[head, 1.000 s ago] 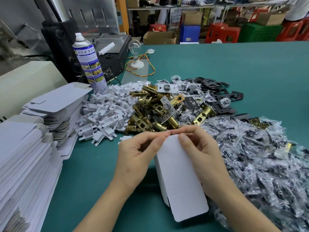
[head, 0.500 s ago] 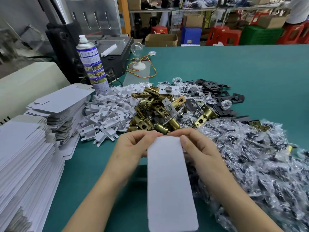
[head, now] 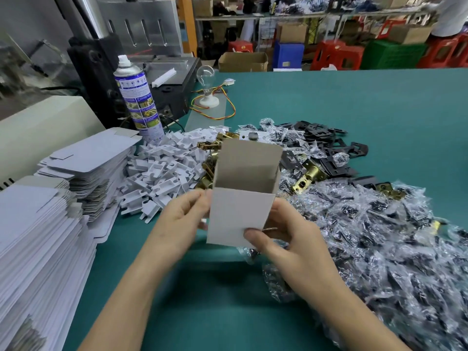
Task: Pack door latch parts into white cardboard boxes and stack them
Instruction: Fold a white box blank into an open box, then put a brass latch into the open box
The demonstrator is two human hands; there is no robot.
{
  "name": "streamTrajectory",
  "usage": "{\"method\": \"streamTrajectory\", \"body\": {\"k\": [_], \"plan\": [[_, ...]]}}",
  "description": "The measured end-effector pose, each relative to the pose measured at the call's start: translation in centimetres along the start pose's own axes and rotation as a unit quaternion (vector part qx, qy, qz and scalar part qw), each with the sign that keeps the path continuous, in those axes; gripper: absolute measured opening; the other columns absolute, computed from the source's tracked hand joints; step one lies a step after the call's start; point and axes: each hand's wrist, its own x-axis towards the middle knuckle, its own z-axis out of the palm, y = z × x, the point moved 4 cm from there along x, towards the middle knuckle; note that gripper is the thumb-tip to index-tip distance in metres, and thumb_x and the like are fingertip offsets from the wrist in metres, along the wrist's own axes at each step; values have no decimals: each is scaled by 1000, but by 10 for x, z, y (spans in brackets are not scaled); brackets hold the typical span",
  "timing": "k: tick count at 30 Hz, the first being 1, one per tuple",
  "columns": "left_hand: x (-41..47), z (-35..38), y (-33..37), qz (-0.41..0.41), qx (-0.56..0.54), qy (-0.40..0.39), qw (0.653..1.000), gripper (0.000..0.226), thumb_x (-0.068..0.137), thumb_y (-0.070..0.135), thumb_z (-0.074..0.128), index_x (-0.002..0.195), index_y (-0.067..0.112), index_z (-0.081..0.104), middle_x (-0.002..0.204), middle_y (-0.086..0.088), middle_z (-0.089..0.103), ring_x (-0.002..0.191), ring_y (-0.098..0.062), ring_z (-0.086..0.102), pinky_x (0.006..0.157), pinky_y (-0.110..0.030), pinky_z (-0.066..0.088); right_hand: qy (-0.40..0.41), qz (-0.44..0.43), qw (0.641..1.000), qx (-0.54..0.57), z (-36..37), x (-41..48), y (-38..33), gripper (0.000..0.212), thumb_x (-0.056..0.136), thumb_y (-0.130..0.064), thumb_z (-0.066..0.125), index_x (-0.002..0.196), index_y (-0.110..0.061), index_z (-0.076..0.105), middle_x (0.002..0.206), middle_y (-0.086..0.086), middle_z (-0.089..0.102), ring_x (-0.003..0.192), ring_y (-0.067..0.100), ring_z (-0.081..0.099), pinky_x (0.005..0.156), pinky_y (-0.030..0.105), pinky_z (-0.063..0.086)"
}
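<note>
Right, I have the white cardboard box [head: 240, 214] held upright over the table [head: 354, 102], its top open and the rear flap standing up, grey inside showing. My left hand [head: 182, 219] pinches the box's left edge near the top, thumb on the front face. My right hand [head: 286, 239] grips the lower right corner, thumb on the front and fingers behind.

For room, a bare strip of green runs beneath my forearms toward the near edge. It is hemmed in by the stacks of flat box blanks [head: 38, 236] on the left and the heap of clear bagged parts [head: 379, 236] on the right, which crowds up against my right wrist. A wide bare stretch lies beyond the piles, far right.

Straight behind the box sit the brass latches [head: 307, 173], partly hidden by it, with white plastic pieces [head: 162, 173] just to their left and black plates [head: 326, 138] further back on the right. A spray can [head: 136, 97] stands upright at the back left, beside a dark machine [head: 96, 64]. A light bulb [head: 205, 74] on a white base with coloured wires stands near it.
</note>
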Motion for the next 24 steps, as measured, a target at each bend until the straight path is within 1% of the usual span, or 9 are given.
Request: {"method": "streamTrajectory", "body": {"k": [1,2,4,6,9,14,18,20,24], "plan": [[1,-1,4,33,-29,-29,999,34,106,53,53,110,31,79,112,-1,79,102,-16,73,84,-25,56,-5,14,1000,0,0,0,2,36,84,-44,72,119,-43,61,109,-19,75,101,5,73,83,23,60],[-2,0,6,54,-61,-75,994,59,97,71,53,124,23,73,126,-8,75,117,-23,70,95,-32,55,-13,21,1000,-7,2,0,4,37,84,-45,72,119,-43,60,109,-19,75,101,5,73,82,25,61],[-5,-1,3,65,-94,-175,978,95,81,82,63,144,10,57,141,-17,65,133,-36,60,108,-45,51,-28,26,999,-19,5,0,5,35,82,-44,72,115,-43,60,108,-18,75,99,5,73,82,29,62],[-8,-1,4,72,-34,-207,975,82,75,69,82,143,29,60,138,-5,69,131,-25,63,108,-37,53,-44,28,998,-38,8,0,7,33,82,-44,73,113,-41,61,107,-17,75,97,7,74,82,31,61],[-12,-8,1,99,59,-138,984,47,73,45,87,116,53,71,118,15,77,111,-3,71,92,-14,53,-96,24,993,-71,12,-1,6,34,85,-42,75,115,-37,62,107,-19,74,99,3,72,85,31,60],[-30,-10,-23,64,-37,-35,997,41,61,43,90,100,46,78,103,8,81,95,-5,77,79,-16,57,-29,14,994,-109,-5,10,-22,36,95,-61,44,112,-38,64,98,-23,68,85,-2,65,67,15,51],[-29,9,-24,73,-28,-53,996,42,63,42,91,102,46,77,105,8,81,98,-6,76,83,-16,56,65,9,985,-157,-33,58,-52,39,106,-48,42,99,-21,69,91,-3,71,87,16,66,79,41,53],[-30,14,-20,80,-22,-63,995,42,64,43,90,103,47,76,105,9,80,97,-4,75,82,-16,55,78,58,981,-168,-43,98,-58,49,109,-50,34,102,-16,68,94,4,72,83,19,65,79,42,53],[-36,15,-19,91,-30,-87,992,42,68,40,91,107,43,77,108,6,79,98,-5,74,85,-18,55,53,237,954,-175,-50,175,-41,63,109,-55,25,122,-7,63,89,8,68,65,17,55,57,30,39]]}}
